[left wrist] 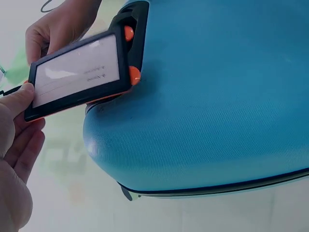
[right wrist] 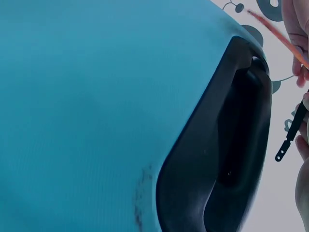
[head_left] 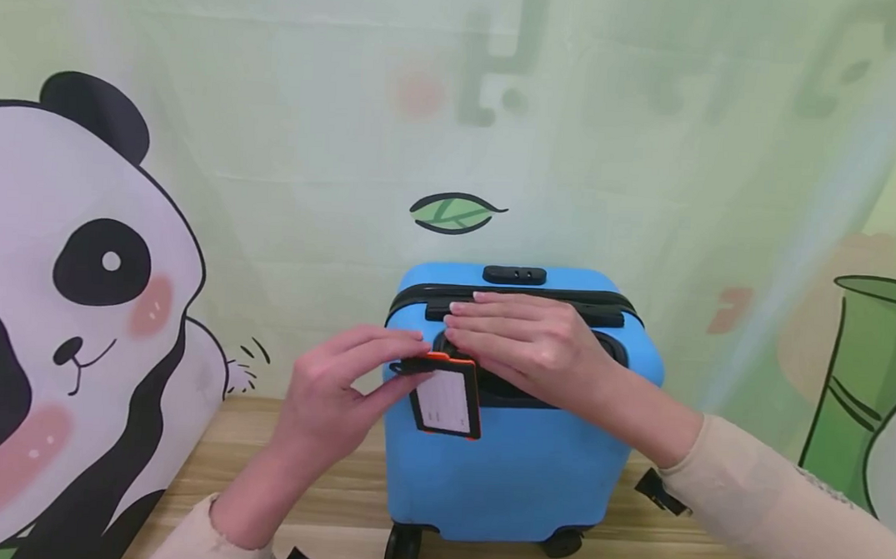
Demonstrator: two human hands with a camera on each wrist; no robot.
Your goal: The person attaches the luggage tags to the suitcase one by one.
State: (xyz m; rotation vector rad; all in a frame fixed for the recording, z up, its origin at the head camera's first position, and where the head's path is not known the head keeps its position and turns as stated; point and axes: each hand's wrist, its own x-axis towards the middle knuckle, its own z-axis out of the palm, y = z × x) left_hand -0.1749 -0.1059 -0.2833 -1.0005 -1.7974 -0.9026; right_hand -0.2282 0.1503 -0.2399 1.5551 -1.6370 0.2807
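A luggage tag (head_left: 445,402) with a white card, black frame and orange edge is pinched by my left hand (head_left: 331,383) at its left end. In the left wrist view the tag (left wrist: 77,71) lies across the corner of the blue suitcase (head_left: 499,473). My right hand (head_left: 539,342) is over the suitcase's top handle, fingers extended together in the head view. The right wrist view shows it pinching a black strap (right wrist: 293,126) with small holes at its free end. The black handle recess (right wrist: 193,169) lies beside it. The right thumb is hidden in the head view.
The suitcase stands upright on a wood-grain surface (head_left: 325,524), its wheels (head_left: 404,547) below. A black combination lock (head_left: 514,275) sits on its top. Behind hangs a pale green printed backdrop (head_left: 311,140) with a large panda (head_left: 106,189) at left.
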